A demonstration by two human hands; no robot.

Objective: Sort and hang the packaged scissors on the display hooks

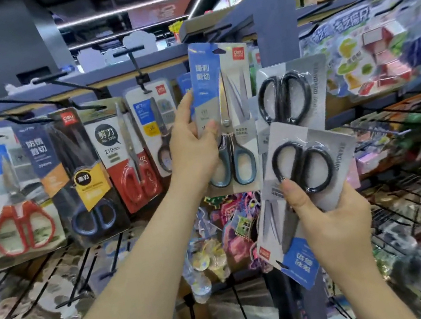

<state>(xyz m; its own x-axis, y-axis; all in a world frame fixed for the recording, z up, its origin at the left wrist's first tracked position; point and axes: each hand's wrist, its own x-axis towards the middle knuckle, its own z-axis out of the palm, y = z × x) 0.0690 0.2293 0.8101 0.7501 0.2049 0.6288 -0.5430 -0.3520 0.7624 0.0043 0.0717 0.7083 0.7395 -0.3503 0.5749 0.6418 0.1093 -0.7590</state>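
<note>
Shop aisle, seen from my feed; ceiling light strips (123,9) run across the dark upper part of the frame; a blue-grey display rail (106,73) crosses the upper left, with black display hooks (57,82) sticking out toward me.

Hanging along the left of the frame, left to right: a red-handled pack (14,192); a dark pack with a yellow label (81,175); a red pack marked 210mm (125,157); a grey pack (156,124), partly behind the left hand.

Left hand (191,148), centre of frame, pinches the blue-handled scissors pack (219,88) by its left edge, thumb on the front and fingers behind; the pack is upright, its hang hole near the top of the rail.

Right hand (334,225), lower right, grips a black-handled scissors pack (301,258) turned upside down, thumb pressed on the front and fingers curled behind the card.

A second black-handled pack (293,92) sits above and behind it, partly covered; I cannot tell whether it hangs or is held.

Wire racks (416,180) fill the right side; their goods are blurred; a toy pack (369,49) at upper right is smeared too; colourful items (229,226) between my arms are too jumbled to name; both forearms are cut off by the bottom edge.
</note>
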